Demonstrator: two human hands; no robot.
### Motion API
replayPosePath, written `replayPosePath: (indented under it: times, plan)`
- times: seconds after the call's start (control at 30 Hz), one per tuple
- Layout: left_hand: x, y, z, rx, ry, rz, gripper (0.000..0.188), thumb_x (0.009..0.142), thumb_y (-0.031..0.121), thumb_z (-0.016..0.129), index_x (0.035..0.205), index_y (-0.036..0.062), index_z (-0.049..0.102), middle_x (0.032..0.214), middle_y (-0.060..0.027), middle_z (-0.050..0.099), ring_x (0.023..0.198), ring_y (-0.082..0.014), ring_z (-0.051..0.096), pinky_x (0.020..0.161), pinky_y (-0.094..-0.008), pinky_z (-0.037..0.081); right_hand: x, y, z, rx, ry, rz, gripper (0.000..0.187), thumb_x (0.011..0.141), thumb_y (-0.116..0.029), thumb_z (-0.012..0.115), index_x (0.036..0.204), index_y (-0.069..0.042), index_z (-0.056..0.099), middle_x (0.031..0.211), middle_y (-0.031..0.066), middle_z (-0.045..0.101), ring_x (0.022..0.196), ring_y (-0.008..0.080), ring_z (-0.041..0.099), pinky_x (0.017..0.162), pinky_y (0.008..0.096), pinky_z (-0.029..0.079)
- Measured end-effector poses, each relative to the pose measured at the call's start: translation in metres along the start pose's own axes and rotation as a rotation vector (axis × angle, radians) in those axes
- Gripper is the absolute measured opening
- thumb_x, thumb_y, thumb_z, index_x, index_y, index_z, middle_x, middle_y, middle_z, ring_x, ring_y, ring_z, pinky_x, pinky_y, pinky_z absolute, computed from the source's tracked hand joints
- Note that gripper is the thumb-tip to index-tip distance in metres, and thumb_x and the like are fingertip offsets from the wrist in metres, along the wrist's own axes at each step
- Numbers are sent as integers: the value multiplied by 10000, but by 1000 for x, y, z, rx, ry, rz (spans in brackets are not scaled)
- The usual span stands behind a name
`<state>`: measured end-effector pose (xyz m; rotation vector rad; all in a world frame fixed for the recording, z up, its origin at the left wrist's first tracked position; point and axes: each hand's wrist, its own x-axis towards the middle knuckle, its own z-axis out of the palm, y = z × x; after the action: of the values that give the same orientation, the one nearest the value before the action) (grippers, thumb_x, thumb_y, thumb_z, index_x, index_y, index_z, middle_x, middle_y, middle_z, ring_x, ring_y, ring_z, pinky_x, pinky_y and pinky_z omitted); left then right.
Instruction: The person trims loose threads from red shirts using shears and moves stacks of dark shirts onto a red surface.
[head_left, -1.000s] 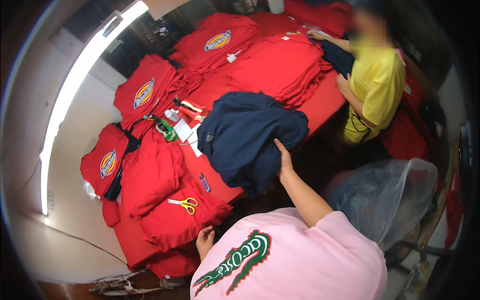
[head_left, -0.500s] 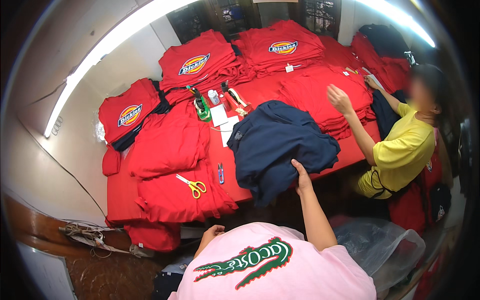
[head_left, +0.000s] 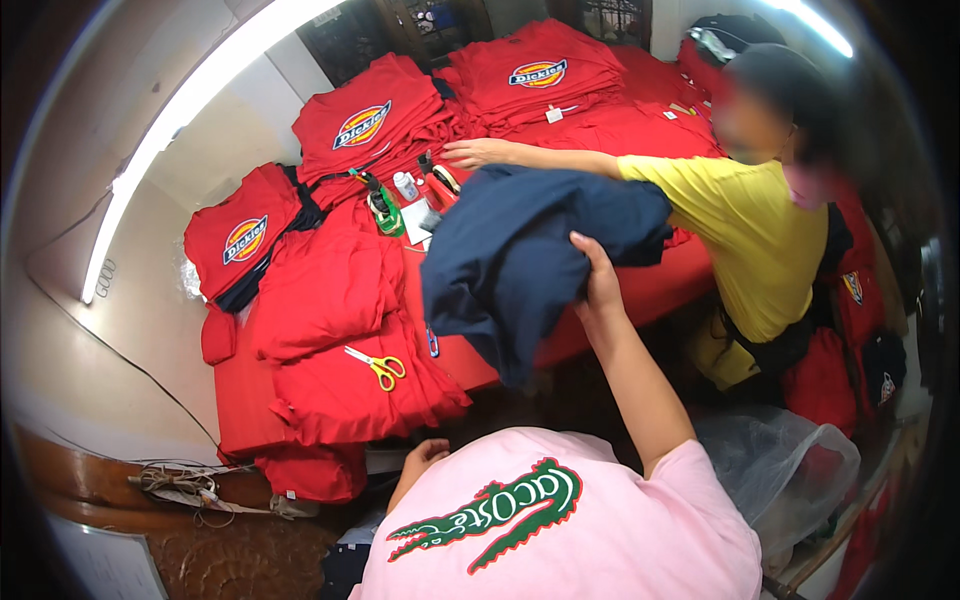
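Note:
In my right hand (head_left: pixel 598 285) a dark navy garment (head_left: pixel 500 270) is gripped by its near edge, thumb on top. The cloth is bunched and tilted, lifted over the front part of the red-covered table (head_left: pixel 470 372). My left hand (head_left: pixel 428 457) stays low by the table's front edge, close to my pink shirt (head_left: pixel 430 565); it holds nothing that I can see, and its fingers are partly hidden. Nearest to it lies a spread red garment (head_left: pixel 350 395) with yellow-handled scissors (head_left: pixel 383 371) on top. Small blue thread snips (head_left: pixel 432 342) lie beside the navy cloth, partly covered.
A co-worker in a yellow shirt (head_left: pixel 760 240) stands at the right, one hand (head_left: pixel 478 152) stretched across the table behind the navy cloth. Stacks of red shirts (head_left: pixel 545 95) line the back. A white bottle (head_left: pixel 405 185) and a green tool (head_left: pixel 383 210) stand mid-table. Clear plastic (head_left: pixel 780 470) hangs lower right.
My right hand has raised the navy garment and shifted it slightly left, bunching it. The co-worker has leaned in and reached left across the table. My left hand has barely moved.

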<state>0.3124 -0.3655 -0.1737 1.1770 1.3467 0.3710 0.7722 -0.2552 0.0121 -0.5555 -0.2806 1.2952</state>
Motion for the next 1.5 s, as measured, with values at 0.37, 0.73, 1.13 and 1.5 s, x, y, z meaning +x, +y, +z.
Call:
replayPosePath:
  times: [0.37,0.73,1.13,1.5]
  plan:
    - [-22,208,5,-180,-146,535,594,988,187,706,1500,-4,472,1438,-117,596,1324,-224,568,1137,-370,420,-35,-13,166,11,-115,-6,239,951,-209,719,1126,-46,714,1084,84,724,1007,200,687,966,380,544]
    - [-99,348,-110,-871,-103,1098,480,1073,305,568,1459,22,531,1327,-151,668,1195,-255,680,991,-408,593,-38,14,243,-75,-145,54,233,948,-183,736,1124,-32,715,1162,99,710,1071,213,673,1013,389,535]
    - [-82,317,-81,-682,-131,692,568,978,304,712,1438,13,550,1323,-109,673,1202,-242,666,1048,-395,540,-53,59,106,-27,-111,-63,407,984,-304,694,1294,-48,628,1234,77,702,1125,216,674,1000,393,533]
    - [62,97,52,-866,-223,-234,563,952,365,707,1410,64,579,1335,-117,680,1204,-304,666,1053,-465,535,-107,75,-149,-361,410,165,536,911,-294,814,1338,-59,592,1281,97,673,1081,252,684,923,473,575]
